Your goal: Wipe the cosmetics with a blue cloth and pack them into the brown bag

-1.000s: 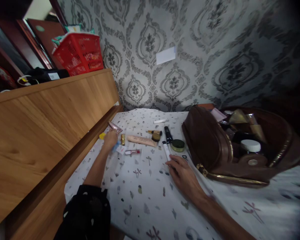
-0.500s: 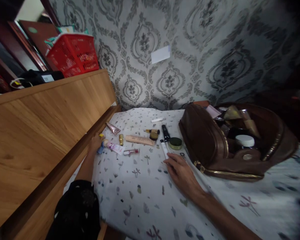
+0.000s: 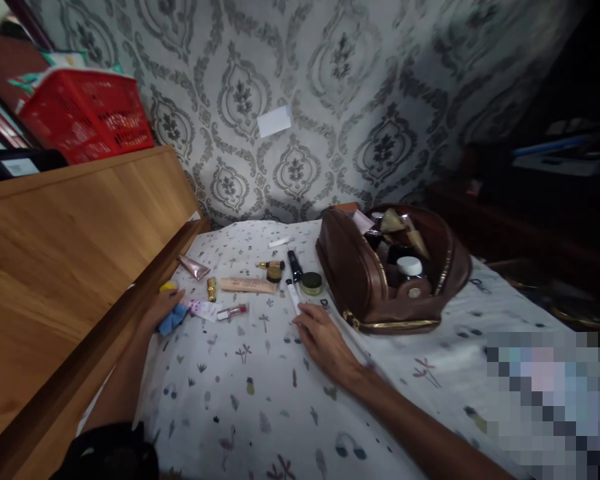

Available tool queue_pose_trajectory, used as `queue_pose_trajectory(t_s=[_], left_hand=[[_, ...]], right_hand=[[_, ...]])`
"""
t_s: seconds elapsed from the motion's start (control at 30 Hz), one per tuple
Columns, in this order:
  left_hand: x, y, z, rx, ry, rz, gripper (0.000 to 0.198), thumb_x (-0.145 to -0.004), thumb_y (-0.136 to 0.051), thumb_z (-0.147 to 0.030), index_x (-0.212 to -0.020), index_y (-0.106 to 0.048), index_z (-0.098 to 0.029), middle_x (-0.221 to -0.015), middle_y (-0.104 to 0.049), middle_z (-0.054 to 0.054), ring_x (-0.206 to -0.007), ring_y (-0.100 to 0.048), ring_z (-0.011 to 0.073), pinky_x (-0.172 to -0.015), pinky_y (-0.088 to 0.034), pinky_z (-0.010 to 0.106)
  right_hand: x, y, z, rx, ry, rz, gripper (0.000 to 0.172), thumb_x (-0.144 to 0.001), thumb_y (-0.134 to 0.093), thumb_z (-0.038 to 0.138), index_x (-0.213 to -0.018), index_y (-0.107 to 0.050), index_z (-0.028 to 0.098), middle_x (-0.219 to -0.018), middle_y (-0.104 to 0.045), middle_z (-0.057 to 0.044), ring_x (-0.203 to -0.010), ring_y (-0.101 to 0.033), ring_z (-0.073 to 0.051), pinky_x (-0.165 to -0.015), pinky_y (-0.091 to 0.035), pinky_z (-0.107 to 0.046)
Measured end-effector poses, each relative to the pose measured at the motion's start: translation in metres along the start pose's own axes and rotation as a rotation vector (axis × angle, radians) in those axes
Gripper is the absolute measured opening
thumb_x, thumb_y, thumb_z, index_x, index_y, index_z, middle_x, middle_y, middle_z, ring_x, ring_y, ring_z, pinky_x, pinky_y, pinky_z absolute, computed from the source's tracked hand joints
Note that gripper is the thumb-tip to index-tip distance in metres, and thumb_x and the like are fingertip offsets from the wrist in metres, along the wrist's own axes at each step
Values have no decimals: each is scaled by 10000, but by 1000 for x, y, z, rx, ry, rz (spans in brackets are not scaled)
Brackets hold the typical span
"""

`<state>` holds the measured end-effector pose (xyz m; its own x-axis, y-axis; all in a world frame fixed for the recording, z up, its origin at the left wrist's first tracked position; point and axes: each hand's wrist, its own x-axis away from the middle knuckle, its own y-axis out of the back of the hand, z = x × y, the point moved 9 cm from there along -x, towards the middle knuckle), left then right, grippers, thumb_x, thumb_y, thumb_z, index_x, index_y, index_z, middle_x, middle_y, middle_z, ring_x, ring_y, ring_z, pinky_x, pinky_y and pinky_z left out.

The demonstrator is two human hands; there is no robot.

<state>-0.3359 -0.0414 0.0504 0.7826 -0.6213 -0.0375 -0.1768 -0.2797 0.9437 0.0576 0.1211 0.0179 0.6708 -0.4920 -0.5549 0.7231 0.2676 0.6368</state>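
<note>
My right hand (image 3: 323, 333) is closed, its fingertips on the lower end of a slim white tube with a dark cap (image 3: 292, 293) lying on the patterned sheet. At the left edge of the bed, my left hand (image 3: 164, 307) is closed over a crumpled blue and yellow soft item (image 3: 173, 321); its exact kind is unclear. Beside that hand lie a pink and white tube (image 3: 204, 309) and a lipstick (image 3: 233, 311). Farther up are a gold tube (image 3: 211, 289), a long beige tube (image 3: 247, 285), a black tube (image 3: 295, 265) and a round green jar (image 3: 311, 283).
A brown makeup bag (image 3: 350, 280) stands unzipped at the right, full of cosmetics. A metallic pink tube (image 3: 194, 267) and a thin white stick (image 3: 281, 242) lie toward the wall. The wooden headboard (image 3: 80, 247) borders the left, with a red basket (image 3: 87, 113) on top.
The view has swung to the right, so everything sits farther left in the picture. More of the blue item shows below my left hand. My right hand stays at the white tube.
</note>
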Motion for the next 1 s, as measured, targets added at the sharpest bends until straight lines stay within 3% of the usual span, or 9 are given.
queue_pose_trajectory(t_s=[0.17,0.3,0.43,0.57,0.67,0.83,1.0], left_hand=[[15,31,-8,21,1,-165,354,-818,-495,-447,-911,-684,-162,-842,-714,102,-870,-651,300,-761,-495,371],[29,42,-39,116,-89,-252,457,-857,-446,-444,-1130,-650,-140,-1005,-710,104,-928,-638,272,-816,-500,361],[51,12,-102,276,-257,-161,457,-875,-444,-453,-1157,-662,-168,-1115,-707,53,-975,-640,216,-830,-511,288],[87,-34,-175,684,-413,95,415,-854,-532,-486,-1090,-673,-174,-1028,-712,56,-917,-644,222,-791,-513,303],[115,-49,-220,779,-544,161,318,-865,-557,-437,-1022,-656,-179,-1054,-683,53,-985,-613,210,-891,-470,305],[146,-62,-262,687,-684,203,223,-856,-598,-385,-986,-589,-204,-928,-607,5,-859,-559,170,-803,-438,272],[158,-76,-275,595,-776,189,220,-853,-606,-408,-927,-535,-215,-873,-585,-1,-828,-547,182,-775,-423,290]], right_hand=[[0,-2,0,-26,-33,38,252,-859,-458,74,-928,-675,182,-1167,-603,-129,-1146,-544,-259,-973,-492,-460],[0,-1,1,-41,-29,38,244,-865,-454,77,-916,-671,177,-1168,-604,-138,-1147,-538,-269,-967,-490,-486],[-1,2,4,-43,-17,28,231,-875,-464,98,-958,-664,178,-1173,-604,-139,-1144,-545,-270,-969,-493,-481],[-2,6,9,-61,-5,23,244,-921,-484,175,-1120,-625,164,-1155,-624,-142,-1139,-550,-277,-1003,-471,-497],[-2,10,12,-107,-12,15,330,-939,-500,228,-1259,-553,166,-1177,-623,-141,-1151,-549,-280,-1008,-465,-502],[-1,12,8,-238,-68,-22,447,-929,-542,284,-1358,-466,184,-1231,-601,-146,-1161,-562,-267,-970,-496,-460],[0,4,0,-294,-129,-1,437,-870,-583,197,-1299,-507,171,-1192,-636,-132,-1101,-603,-250,-944,-503,-428]])
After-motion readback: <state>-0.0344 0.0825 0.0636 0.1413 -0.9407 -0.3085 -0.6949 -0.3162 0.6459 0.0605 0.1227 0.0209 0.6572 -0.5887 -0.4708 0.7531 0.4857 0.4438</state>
